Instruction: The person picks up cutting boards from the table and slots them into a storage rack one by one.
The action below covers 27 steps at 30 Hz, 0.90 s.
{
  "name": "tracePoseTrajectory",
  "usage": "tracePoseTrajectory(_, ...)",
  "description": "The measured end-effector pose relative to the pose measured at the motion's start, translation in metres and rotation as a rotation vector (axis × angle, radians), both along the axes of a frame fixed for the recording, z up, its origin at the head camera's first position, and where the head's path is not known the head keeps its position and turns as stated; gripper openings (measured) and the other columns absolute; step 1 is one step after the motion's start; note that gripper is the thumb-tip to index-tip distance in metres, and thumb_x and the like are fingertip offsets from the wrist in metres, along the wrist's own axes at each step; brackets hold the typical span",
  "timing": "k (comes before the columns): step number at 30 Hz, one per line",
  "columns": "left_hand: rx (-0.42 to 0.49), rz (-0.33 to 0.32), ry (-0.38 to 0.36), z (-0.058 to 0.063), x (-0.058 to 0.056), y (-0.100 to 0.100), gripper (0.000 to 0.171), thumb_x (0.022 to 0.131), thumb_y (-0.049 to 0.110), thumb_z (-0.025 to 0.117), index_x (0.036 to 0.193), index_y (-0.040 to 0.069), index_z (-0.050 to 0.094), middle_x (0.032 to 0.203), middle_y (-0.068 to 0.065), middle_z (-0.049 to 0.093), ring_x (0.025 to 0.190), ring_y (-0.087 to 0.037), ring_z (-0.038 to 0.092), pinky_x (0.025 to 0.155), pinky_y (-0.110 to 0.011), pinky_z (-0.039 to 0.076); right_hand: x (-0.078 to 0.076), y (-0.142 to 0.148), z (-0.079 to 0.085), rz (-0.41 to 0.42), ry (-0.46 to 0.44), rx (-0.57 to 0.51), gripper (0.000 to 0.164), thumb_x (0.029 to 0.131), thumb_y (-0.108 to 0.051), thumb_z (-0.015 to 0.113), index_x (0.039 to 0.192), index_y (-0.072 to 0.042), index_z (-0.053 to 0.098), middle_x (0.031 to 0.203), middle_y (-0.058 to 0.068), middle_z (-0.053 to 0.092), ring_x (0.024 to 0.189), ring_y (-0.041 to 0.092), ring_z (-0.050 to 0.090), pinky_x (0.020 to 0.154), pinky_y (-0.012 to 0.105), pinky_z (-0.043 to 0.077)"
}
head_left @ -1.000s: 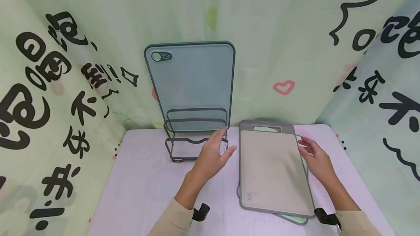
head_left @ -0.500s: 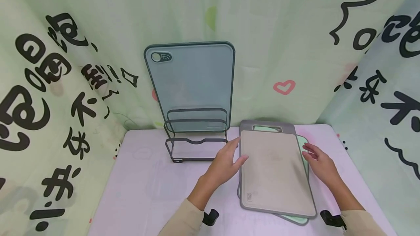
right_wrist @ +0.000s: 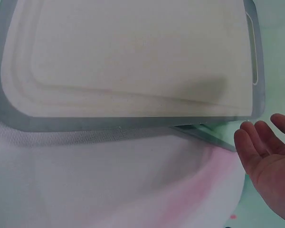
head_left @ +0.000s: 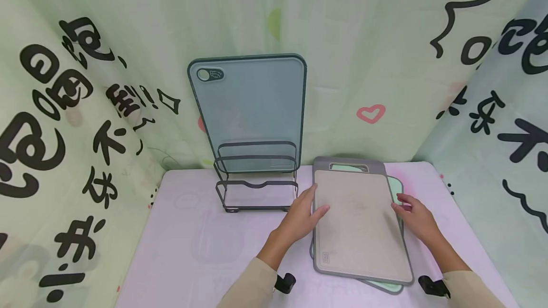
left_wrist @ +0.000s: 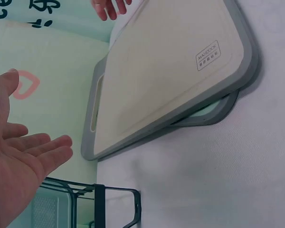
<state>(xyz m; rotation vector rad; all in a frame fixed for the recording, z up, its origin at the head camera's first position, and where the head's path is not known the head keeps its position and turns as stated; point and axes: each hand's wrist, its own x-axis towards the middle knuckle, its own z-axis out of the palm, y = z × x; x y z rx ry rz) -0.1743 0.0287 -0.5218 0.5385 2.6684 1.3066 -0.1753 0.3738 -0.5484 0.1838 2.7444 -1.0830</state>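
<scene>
Beige board [head_left: 359,227], grey-rimmed, lying face up on the right part of the tabletop [head_left: 184,236], its handle slot toward the curtain [head_left: 334,42]. Beneath it, a green board [head_left: 396,187], set askew, shows along the right side and at the near edge. The left hand [head_left: 298,216] is at the beige board's left edge, fingers extended, thumb spread apart from them. The right hand [head_left: 418,218] is beside the right edge, fingers loosely bent, gripping nothing; whether either hand touches cannot be told. Left of the boards, a black rack [head_left: 255,208] holds a blue board [head_left: 248,103] upright.
</scene>
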Motion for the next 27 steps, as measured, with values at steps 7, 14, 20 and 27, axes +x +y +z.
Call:
tracePoseTrajectory(7, 0.034, 0.04, -0.099, -0.01, -0.008, 0.006, 0.073, 0.106, 0.039, 0.058, 0.161, 0.002, 0.028, 0.164, -0.018, 0.038, 0.152, -0.03, 0.037, 0.122, -0.046, 0.035, -0.005, 0.006, -0.009, 0.019, -0.025, 0.031, 0.066, 0.11, -0.038, 0.049, 0.15, 0.012, 0.036, 0.151, 0.039, 0.04, 0.135, 0.057, 0.043, 0.105, 0.066, 0.046)
tracePoseTrajectory(14, 0.034, 0.082, -0.187, -0.023, -0.017, 0.013, 0.076, 0.104, 0.041, 0.06, 0.162, 0.003, 0.028, 0.164, -0.017, 0.038, 0.152, -0.03, 0.038, 0.122, -0.045, 0.036, -0.008, 0.012, -0.014, 0.036, -0.032, 0.049, 0.07, 0.109, -0.039, 0.051, 0.148, 0.017, 0.035, 0.145, 0.039, 0.047, 0.134, 0.057, 0.045, 0.106, 0.065, 0.045)
tracePoseTrajectory(20, 0.052, 0.086, -0.213, -0.031, -0.024, 0.02, 0.076, 0.104, 0.035, 0.062, 0.162, 0.002, 0.026, 0.163, -0.017, 0.039, 0.151, -0.028, 0.04, 0.121, -0.043, 0.037, -0.008, 0.016, -0.017, 0.019, -0.045, 0.073, 0.073, 0.109, -0.04, 0.05, 0.145, 0.021, 0.036, 0.136, 0.042, 0.051, 0.128, 0.057, 0.05, 0.104, 0.064, 0.047)
tracePoseTrajectory(27, 0.022, 0.144, -0.264, -0.042, -0.031, 0.026, 0.075, 0.103, 0.035, 0.063, 0.16, 0.0, 0.029, 0.158, -0.021, 0.045, 0.144, -0.032, 0.048, 0.117, -0.047, 0.042, -0.009, 0.017, -0.016, 0.0, -0.109, 0.074, 0.076, 0.108, -0.044, 0.049, 0.144, 0.021, 0.036, 0.138, 0.044, 0.047, 0.126, 0.056, 0.049, 0.104, 0.063, 0.048)
